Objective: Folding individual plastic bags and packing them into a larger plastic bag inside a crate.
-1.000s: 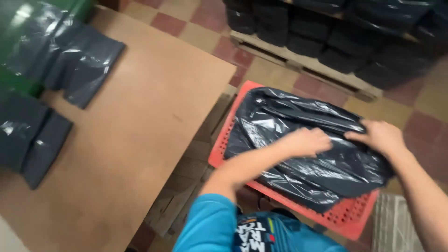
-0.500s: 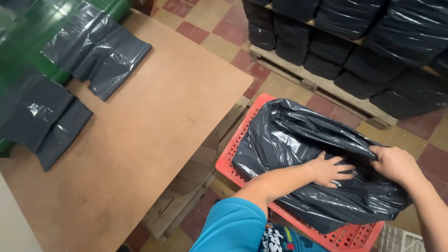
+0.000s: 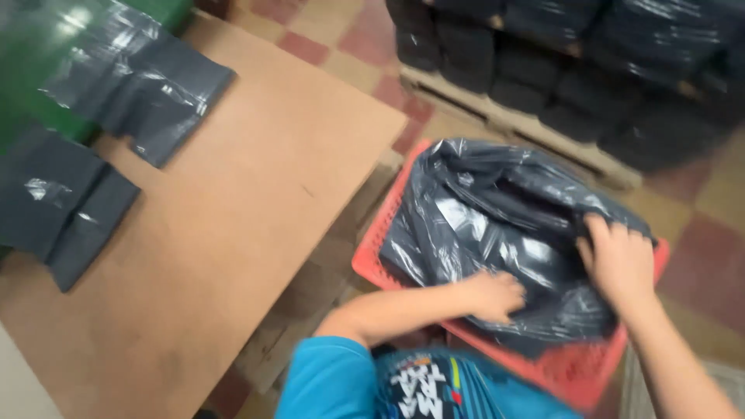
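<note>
While the dark grey plastic bag lies bulging in the red crate on the floor beside the bench, both hands press into it. Left hand rests with fingers curled on the bag's near side; right hand grips a fold at its right edge. Flat grey bags lie on the bench's far side.

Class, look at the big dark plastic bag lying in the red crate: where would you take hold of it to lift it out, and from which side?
Probably at the crumpled upper edge of the dark plastic bag, coming from above. It lies slack and heaped in the red crate, so the loose folds on top bunch easily, while the crate walls block its sides. The right hand already grips that top fold; the left hand presses the near side.
</note>
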